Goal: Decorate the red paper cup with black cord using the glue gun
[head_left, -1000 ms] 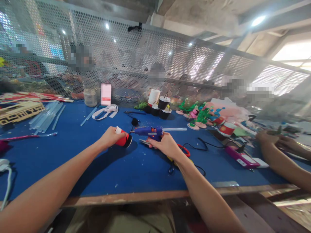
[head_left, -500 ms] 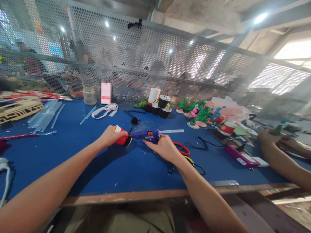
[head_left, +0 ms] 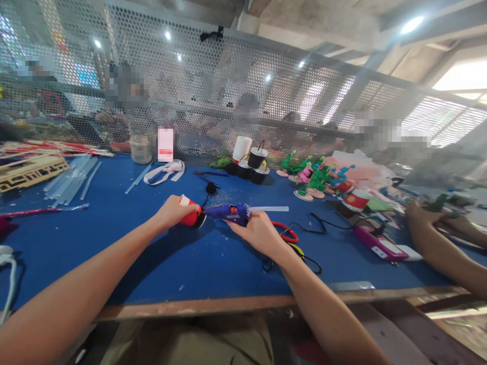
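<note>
My left hand [head_left: 170, 213] is closed around a red paper cup [head_left: 189, 217], tipped on its side with its black-rimmed end toward the right. In my right hand [head_left: 258, 229] is a blue glue gun [head_left: 228, 212], its nozzle pointing left at the cup's dark end. Whether the nozzle touches the cup I cannot tell. A clear glue stick [head_left: 269, 208] juts from the back of the gun. Just behind the cup lies a small black ball [head_left: 211, 188] with a cord. Red-handled scissors [head_left: 286, 231] lie beside my right wrist.
Loose glue sticks [head_left: 70, 177] and a white ribbon [head_left: 164, 172] lie at the left. Small black buckets [head_left: 257, 158] are stacked near the mesh screen [head_left: 213, 91]. Green figures [head_left: 315, 177] and a purple power strip [head_left: 380, 244] are on the right, by a co-worker's arm [head_left: 437, 248].
Both hands, the cup and the glue gun stay almost in place. The view has shifted very slightly.
</note>
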The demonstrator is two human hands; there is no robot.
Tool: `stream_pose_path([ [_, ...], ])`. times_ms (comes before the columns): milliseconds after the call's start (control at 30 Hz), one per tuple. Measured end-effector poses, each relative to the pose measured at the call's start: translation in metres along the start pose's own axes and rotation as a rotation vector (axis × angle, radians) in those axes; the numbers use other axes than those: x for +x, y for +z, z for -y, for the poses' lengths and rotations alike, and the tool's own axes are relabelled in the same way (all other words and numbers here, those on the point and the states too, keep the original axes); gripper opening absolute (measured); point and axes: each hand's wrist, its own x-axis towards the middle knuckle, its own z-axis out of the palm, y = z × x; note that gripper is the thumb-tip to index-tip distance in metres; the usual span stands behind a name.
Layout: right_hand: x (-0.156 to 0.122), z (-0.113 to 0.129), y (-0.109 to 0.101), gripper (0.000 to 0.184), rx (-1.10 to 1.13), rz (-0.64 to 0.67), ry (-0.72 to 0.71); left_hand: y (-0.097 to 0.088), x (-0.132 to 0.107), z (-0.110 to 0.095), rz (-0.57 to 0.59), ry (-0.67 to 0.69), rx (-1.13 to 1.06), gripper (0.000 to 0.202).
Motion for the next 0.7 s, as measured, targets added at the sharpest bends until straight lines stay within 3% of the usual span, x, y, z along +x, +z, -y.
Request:
stream_pose_path([
  [500,-0.0026,0.0013,0.0008,0.032,-0.044,-0.010,-0.040,0.0005,-0.0008,0.0000,0.014,0.005,-0.013,0.024],
  [700,-0.0017,0.0005,0.0013,0.026,-0.022,-0.027,-0.066,0.0001,0.0007,0.0016,0.038,0.021,0.005,0.024],
])
